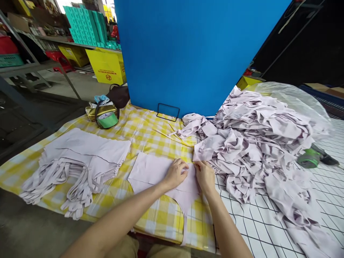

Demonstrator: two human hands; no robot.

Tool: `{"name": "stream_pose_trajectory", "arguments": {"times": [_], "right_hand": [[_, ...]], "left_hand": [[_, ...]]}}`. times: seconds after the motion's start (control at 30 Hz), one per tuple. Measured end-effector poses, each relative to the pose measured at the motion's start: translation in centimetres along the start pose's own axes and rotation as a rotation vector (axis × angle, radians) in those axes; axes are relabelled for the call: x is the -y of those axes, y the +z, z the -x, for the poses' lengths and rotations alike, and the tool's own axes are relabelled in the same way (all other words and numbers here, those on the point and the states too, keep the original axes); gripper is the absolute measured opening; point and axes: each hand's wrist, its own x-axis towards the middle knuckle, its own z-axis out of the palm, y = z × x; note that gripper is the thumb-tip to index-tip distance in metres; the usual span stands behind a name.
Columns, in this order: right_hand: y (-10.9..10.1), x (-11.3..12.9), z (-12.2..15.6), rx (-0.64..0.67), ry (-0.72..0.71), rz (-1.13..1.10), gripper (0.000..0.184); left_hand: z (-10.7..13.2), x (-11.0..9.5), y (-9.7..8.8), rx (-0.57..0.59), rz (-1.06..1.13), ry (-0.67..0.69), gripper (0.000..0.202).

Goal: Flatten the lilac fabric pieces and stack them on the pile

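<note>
on the pale garment [152, 170], left hand [175, 174] and right hand [205, 176] rest, fingers bent

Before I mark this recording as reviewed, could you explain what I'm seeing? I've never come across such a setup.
There's no machine here: a person works bare-handed, and the one picture comes from a camera on their head, looking forward and down. The left hand rests on a flat, pale fabric piece; the right hand is at its right edge, though whether it pinches the cloth is hard to tell. Beneath lies a yellow checked cover. To the left is a neat stack of strapped pieces; to the right, a loose heap of similar fabric. A blue panel stands behind.
</note>
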Motion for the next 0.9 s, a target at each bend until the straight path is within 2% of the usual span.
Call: {"name": "stream_pose_trajectory", "arguments": {"times": [0.17,0.37,0.53,0.63,0.8,0.9], "right_hand": [[-1.4,-0.5,-1.2,0.091,-0.225,0.033,0.025],[-1.6,-1.5,-1.6,0.097,-0.238,0.136,0.018],[-0.7,-1.5,-0.8,0.12,-0.303,0.221,0.018],[-0.8,-1.2,-0.8,0.128,-0.36,0.238,0.02],[-2.8,-0.8,-1.4,0.153,-0.484,0.215,0.026],[-4.2,-0.9,-1.9,0.124,-0.463,0.203,0.031]], "left_hand": [[0.0,-0.2,-0.1,0.011,0.002,-0.007,0.014],[0.0,-0.2,-0.1,0.002,0.016,-0.005,0.015],[0.0,-0.2,-0.1,0.004,-0.009,0.006,0.014],[0.0,-0.2,0.0,0.001,-0.018,0.013,0.014],[-0.1,-0.1,0.1,0.016,-0.026,0.005,0.016],[-0.1,-0.2,-0.1,0.023,-0.022,-0.002,0.016]]}}
